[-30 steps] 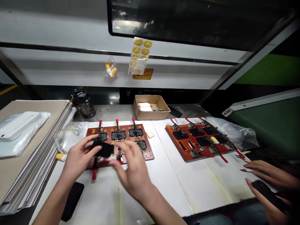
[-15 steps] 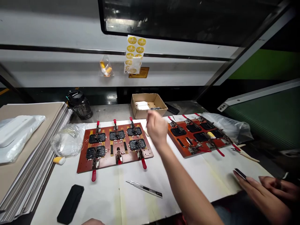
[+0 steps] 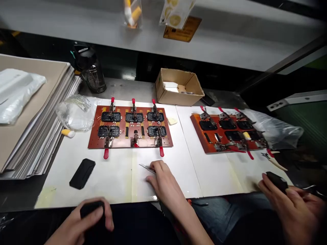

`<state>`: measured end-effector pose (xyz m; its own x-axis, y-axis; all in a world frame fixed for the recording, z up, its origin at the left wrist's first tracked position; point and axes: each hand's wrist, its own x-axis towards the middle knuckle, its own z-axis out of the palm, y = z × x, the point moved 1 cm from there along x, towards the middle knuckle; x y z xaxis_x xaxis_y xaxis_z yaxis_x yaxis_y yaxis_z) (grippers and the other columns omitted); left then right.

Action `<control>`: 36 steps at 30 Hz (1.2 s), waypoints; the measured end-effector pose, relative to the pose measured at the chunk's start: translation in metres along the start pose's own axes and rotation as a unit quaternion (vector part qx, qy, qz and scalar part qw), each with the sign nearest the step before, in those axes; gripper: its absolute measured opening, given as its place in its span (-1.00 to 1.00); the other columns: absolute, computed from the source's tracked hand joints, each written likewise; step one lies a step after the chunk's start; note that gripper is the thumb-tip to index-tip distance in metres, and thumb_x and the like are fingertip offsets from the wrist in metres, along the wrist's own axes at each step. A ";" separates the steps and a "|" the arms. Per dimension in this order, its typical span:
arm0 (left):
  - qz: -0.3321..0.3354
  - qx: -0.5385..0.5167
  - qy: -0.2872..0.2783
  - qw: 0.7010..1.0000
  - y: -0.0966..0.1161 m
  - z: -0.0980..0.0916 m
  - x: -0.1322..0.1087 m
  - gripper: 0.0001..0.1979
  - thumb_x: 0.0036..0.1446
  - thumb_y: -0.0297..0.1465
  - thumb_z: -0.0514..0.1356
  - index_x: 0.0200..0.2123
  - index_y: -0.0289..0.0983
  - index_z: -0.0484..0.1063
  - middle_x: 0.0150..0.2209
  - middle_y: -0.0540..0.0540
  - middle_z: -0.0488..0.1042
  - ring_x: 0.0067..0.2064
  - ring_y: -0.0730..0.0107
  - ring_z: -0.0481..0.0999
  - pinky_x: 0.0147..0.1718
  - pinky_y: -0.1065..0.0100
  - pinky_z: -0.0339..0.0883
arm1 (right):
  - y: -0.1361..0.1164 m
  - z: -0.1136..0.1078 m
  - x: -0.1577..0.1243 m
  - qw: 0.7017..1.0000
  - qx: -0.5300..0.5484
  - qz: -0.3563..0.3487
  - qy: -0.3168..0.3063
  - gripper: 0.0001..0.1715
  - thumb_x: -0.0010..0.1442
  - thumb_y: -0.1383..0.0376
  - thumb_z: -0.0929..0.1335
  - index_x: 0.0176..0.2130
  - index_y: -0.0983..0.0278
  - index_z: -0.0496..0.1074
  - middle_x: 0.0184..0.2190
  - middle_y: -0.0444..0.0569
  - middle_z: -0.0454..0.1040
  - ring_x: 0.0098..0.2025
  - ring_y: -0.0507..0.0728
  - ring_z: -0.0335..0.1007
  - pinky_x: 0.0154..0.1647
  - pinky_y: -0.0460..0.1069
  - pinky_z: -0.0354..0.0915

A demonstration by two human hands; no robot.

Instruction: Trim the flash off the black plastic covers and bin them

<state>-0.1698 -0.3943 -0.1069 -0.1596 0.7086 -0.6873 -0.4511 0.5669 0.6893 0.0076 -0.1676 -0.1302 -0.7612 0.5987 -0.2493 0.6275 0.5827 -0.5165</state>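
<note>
My left hand [image 3: 87,219], near the table's front edge, curls its fingers around a black plastic part [image 3: 90,208], mostly hidden by them. Over the white-covered table, my right hand [image 3: 165,180] closes around a slim craft knife [image 3: 146,168]; its pointed end sticks out to the left and the rest lies hidden under the fingers. A flat black cover [image 3: 82,174] rests on the paper to the left. Beyond my hands is a reddish-brown fixture board [image 3: 122,139] with several black parts under red-handled toggle clamps.
At the right, a co-worker's hands [image 3: 288,204] hold a black part. A second clamp fixture [image 3: 201,139], cutting pliers [image 3: 274,161] and a plastic bag [image 3: 278,131] are there. A cardboard box [image 3: 178,97] and a dark jug [image 3: 93,73] stand behind. Stacked sheets [image 3: 55,112] rise at left.
My right hand has come down from beside the cardboard box to the craft knife. My left hand has come further into view with the black part. The camera view has tilted down.
</note>
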 end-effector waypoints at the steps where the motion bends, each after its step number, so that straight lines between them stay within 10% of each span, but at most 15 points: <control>1: 0.001 -0.017 -0.001 1.000 0.008 0.001 0.007 -0.64 0.18 -0.04 0.18 -0.34 -0.22 0.53 -0.35 -0.12 0.55 -0.21 0.16 0.51 -0.12 0.20 0.40 | 0.005 0.012 0.002 0.999 -0.030 0.021 0.028 -0.78 0.26 0.35 0.36 -0.08 0.24 0.32 -0.08 0.04 0.39 -0.06 0.23 0.29 -0.06 0.08 0.23; 7: 0.088 0.152 0.065 0.982 0.022 0.009 0.052 -0.65 0.25 -0.12 0.16 0.01 -0.11 0.53 0.10 -0.09 0.51 0.24 0.12 0.35 0.31 0.12 0.07 | 0.010 0.024 -0.004 0.994 -0.003 0.078 0.072 -0.77 0.44 0.29 0.12 -0.23 0.24 0.26 -0.30 -0.01 0.37 -0.25 0.19 0.27 -0.21 0.06 0.17; 12: 0.195 0.178 0.089 0.960 0.013 0.030 0.064 -0.66 0.29 -0.30 0.11 0.10 -0.06 0.49 0.18 0.00 0.45 0.27 0.24 0.34 0.32 0.17 0.10 | -0.049 0.010 -0.031 0.953 0.290 0.013 -0.093 -0.68 0.48 0.14 0.07 -0.23 0.19 0.23 -0.42 -0.19 0.32 -0.41 0.03 0.22 -0.36 -0.08 0.10; 18: 0.208 0.142 0.087 0.964 0.017 0.043 0.061 -0.63 0.35 -0.25 0.07 0.18 -0.08 0.40 0.21 -0.05 0.42 0.23 0.29 0.38 0.23 0.27 0.24 | -0.091 0.029 -0.035 0.964 0.243 -0.007 -0.112 -0.65 0.44 0.10 0.15 -0.35 0.22 0.20 -0.51 -0.22 0.26 -0.51 -0.02 0.05 -0.45 -0.07 -0.08; 36: 0.198 0.139 0.086 0.967 0.017 0.036 0.061 -0.66 0.37 -0.28 0.05 0.14 -0.11 0.42 0.18 -0.04 0.43 0.19 0.33 0.40 0.19 0.30 0.24 | -0.094 0.035 -0.030 0.967 0.226 0.025 -0.116 -0.60 0.45 0.06 0.11 -0.32 0.22 0.23 -0.53 -0.22 0.28 -0.55 -0.02 0.03 -0.48 -0.06 -0.13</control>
<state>-0.1557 -0.3260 -0.1287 -0.4250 0.8265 -0.3691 -0.0749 0.3743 0.9243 -0.0347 -0.2597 -0.1031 -0.7809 0.4505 -0.4327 0.5682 0.2246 -0.7917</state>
